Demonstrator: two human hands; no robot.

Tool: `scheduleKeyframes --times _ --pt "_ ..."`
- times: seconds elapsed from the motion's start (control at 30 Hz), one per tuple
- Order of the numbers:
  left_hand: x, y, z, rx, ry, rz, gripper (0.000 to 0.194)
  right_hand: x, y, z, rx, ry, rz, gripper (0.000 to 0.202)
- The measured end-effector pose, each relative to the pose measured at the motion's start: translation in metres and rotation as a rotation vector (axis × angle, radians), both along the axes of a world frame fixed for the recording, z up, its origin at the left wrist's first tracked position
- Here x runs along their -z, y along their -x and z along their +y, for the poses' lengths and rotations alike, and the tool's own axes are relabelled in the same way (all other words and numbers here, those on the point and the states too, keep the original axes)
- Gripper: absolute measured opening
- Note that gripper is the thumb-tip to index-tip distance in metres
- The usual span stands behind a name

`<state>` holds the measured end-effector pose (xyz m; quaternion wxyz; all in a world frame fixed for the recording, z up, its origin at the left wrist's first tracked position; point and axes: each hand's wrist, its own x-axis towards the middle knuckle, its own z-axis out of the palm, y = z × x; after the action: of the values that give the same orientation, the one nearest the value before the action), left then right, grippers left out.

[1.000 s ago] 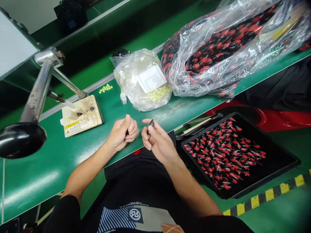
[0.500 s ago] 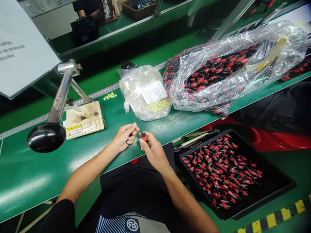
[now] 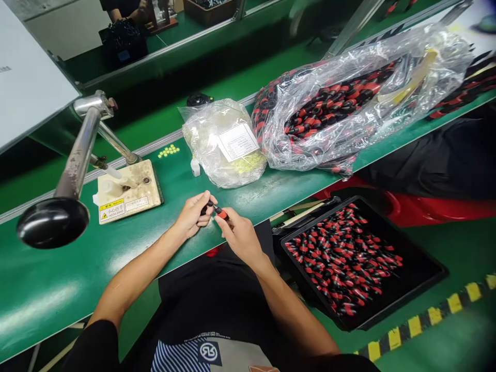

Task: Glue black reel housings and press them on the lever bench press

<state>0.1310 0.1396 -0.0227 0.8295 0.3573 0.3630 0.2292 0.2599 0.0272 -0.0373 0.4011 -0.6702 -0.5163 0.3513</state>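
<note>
My left hand (image 3: 194, 216) is closed around a small black part (image 3: 206, 207), mostly hidden by the fingers. My right hand (image 3: 241, 232) pinches a red and black handle-like piece (image 3: 221, 212), its dark tip pointing up and left. That tip meets or nearly meets the black part; I cannot tell whether they are joined. Both hands are close together above the front edge of the green bench (image 3: 174, 266). Behind them lies a clear bag of pale yellow pieces (image 3: 211, 147) with a white label.
A lever press (image 3: 129, 191) with a black knob (image 3: 53, 222) stands left, near small yellow pieces (image 3: 169, 151). A large plastic bag (image 3: 372, 124) of red and black parts lies right. Below it, a black tray (image 3: 418, 263) holds many more. Across the bench is another person's arm (image 3: 132, 13).
My right hand has moved left, bringing the red and black piece up to the black part in my left hand. The whole view has shifted slightly.
</note>
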Motion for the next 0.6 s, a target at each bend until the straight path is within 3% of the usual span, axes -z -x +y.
scheduleKeyframes --times 0.37,0.6 --pt "0.008 -0.003 -0.004 -0.043 -0.242 0.175 0.061 0.0 -0.003 0.001 -0.157 0.066 -0.262 0.024" --pt "0.014 -0.005 -0.006 -0.125 -0.411 0.27 0.064 -0.011 -0.006 0.004 -0.232 0.149 -0.444 0.023"
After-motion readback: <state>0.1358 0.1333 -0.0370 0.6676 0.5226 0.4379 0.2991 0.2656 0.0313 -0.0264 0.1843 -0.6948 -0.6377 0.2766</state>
